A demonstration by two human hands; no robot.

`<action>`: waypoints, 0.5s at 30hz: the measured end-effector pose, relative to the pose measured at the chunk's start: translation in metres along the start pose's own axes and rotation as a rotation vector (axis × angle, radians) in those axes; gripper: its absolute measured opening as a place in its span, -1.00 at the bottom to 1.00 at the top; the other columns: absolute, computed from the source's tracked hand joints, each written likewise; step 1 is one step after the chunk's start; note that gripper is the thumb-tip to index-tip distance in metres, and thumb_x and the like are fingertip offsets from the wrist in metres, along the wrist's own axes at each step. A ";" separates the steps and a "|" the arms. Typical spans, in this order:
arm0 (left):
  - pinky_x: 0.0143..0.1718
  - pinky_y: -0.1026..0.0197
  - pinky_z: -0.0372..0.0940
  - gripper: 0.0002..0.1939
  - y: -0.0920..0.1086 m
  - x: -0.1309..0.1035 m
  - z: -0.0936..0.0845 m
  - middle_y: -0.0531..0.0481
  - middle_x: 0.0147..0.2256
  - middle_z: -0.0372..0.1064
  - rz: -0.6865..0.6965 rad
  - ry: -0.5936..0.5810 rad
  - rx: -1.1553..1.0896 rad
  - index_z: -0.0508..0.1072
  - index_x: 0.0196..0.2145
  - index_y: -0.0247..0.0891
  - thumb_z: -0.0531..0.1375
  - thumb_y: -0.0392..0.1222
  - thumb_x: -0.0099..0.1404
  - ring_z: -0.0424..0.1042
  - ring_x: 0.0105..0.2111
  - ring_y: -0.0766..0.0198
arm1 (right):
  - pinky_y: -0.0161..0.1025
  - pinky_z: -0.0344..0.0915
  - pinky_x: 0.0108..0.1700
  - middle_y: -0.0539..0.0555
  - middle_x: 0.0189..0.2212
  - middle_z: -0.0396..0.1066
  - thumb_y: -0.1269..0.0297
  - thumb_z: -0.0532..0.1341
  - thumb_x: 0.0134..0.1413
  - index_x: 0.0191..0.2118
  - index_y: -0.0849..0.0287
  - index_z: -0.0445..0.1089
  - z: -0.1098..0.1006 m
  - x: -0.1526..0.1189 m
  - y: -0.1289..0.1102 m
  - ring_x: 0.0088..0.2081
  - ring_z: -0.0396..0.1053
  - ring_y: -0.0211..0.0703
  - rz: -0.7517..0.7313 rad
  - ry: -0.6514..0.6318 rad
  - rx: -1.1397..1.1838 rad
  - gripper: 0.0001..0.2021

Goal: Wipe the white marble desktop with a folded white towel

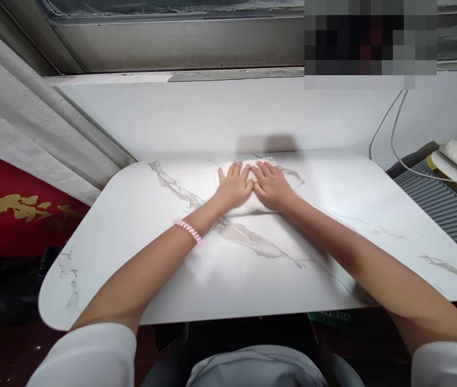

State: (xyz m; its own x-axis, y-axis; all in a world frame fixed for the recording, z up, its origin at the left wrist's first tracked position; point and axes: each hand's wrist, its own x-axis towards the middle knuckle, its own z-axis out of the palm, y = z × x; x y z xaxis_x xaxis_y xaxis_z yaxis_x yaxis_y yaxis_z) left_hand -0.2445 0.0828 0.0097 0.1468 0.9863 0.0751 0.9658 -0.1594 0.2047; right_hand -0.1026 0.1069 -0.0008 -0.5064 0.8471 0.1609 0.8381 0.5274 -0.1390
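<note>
A white folded cloth (248,206) lies near the back edge of a white marble-patterned table (164,279). My left hand (234,185) rests flat on the cloth's left part, fingers stretched out and pointing away from me. On its right part my right hand (272,185) lies the same way, palm down with the fingers extended. The two thumbs nearly meet over the middle of the cloth. A pink coiled band (188,231) circles my left wrist. Both palms hide much of the cloth.
Behind the table rises a white wall (196,113) below a window frame (180,45). A pale curtain (30,118) hangs at left, above a red bag with gold lettering (27,209). Grey cables (393,129) run down on the right, near a ribbed grey surface (433,209).
</note>
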 end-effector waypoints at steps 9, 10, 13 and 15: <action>0.33 -0.29 -0.11 -0.48 -0.011 0.057 0.006 -0.23 0.34 0.09 0.012 0.079 0.027 0.15 0.32 -0.28 -0.15 -0.16 0.46 0.03 0.35 0.05 | 0.09 0.00 0.31 0.26 0.34 0.14 0.33 -0.10 0.26 0.32 0.31 0.18 0.008 0.051 0.029 0.32 0.07 0.13 0.024 0.077 0.069 -0.45; 0.33 -0.28 -0.11 -0.47 -0.010 0.057 0.007 -0.22 0.34 0.08 0.009 0.082 0.030 0.14 0.32 -0.28 -0.15 -0.16 0.46 0.02 0.35 0.05 | 0.10 0.00 0.30 0.26 0.34 0.15 0.33 -0.09 0.26 0.31 0.30 0.19 0.009 0.051 0.029 0.31 0.08 0.13 0.018 0.091 0.080 -0.46; 0.33 -0.28 -0.12 -0.46 -0.009 0.054 0.008 -0.22 0.36 0.04 0.003 0.087 0.039 0.12 0.34 -0.29 -0.15 -0.14 0.47 -0.01 0.37 0.04 | 0.13 -0.02 0.31 0.26 0.35 0.13 0.32 -0.09 0.26 0.31 0.28 0.20 0.009 0.046 0.029 0.33 0.05 0.14 0.007 0.113 0.097 -0.46; 0.33 -0.27 -0.11 -0.45 -0.007 0.049 0.009 -0.23 0.37 0.03 -0.004 0.089 0.044 0.12 0.35 -0.29 -0.14 -0.13 0.47 -0.01 0.37 0.04 | 0.15 -0.04 0.32 0.26 0.36 0.11 0.31 -0.09 0.28 0.32 0.28 0.18 0.008 0.039 0.027 0.36 0.03 0.15 0.009 0.101 0.090 -0.46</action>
State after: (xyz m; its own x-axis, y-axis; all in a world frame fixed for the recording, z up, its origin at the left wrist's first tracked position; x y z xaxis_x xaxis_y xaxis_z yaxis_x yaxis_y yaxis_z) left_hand -0.2426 0.1325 0.0034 0.1256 0.9789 0.1613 0.9749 -0.1519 0.1627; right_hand -0.1018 0.1545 -0.0057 -0.4721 0.8434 0.2564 0.8186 0.5274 -0.2276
